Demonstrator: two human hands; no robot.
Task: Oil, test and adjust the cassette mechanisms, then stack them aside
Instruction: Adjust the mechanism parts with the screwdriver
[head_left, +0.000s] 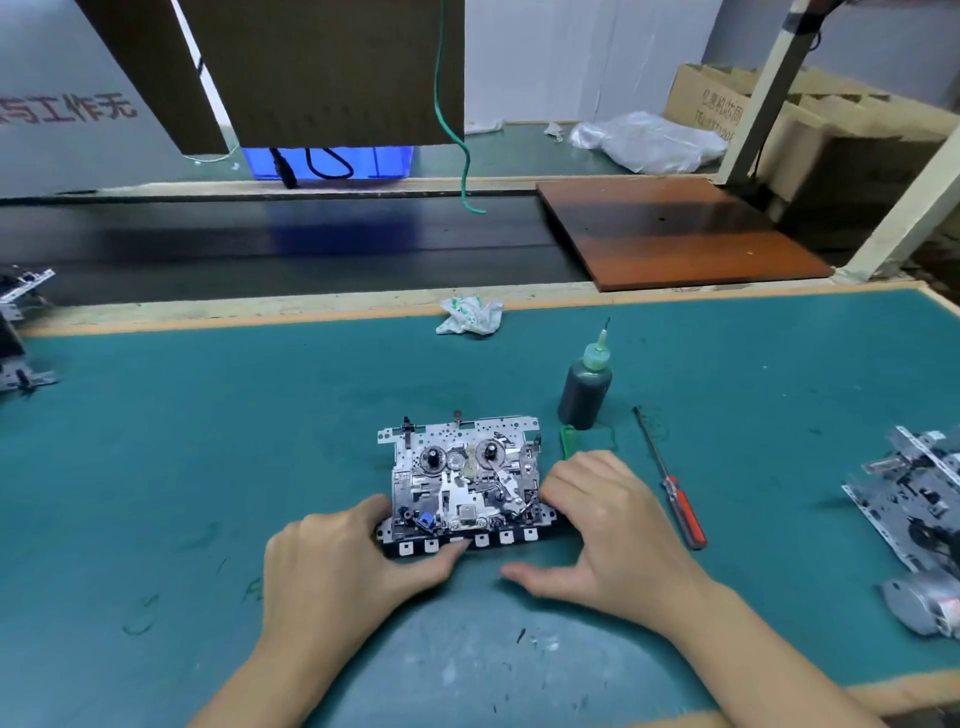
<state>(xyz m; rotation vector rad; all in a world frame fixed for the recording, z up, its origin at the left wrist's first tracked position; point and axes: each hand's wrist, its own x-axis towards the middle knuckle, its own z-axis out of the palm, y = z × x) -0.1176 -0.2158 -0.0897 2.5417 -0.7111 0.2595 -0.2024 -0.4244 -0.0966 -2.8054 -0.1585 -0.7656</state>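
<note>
Hands at the near edge of the green mat (208, 441): the left hand (343, 561) lies against the left front corner of the cassette mechanism (462, 483), its thumb pressed on the row of black keys along the front; the right hand (608, 525) rests on the right side of the same unit, fingers curled over its edge and thumb spread flat on the mat. Both hands brace the mechanism rather than lift it. The mechanism lies flat at the mat's centre, reel spindles upward. Just beyond its right rear corner stands a dark oil bottle (584, 387) with a pale green needle cap; a red-handled screwdriver (672, 488) lies on the mat to the right of the right hand. Further mechanisms (914, 499) lie at the right edge, others (21, 327) at the far left. A crumpled white wrapper (470, 314) sits at the mat's far border, before a dark conveyor belt (291, 244) and an orange-brown board (675, 234).
</note>
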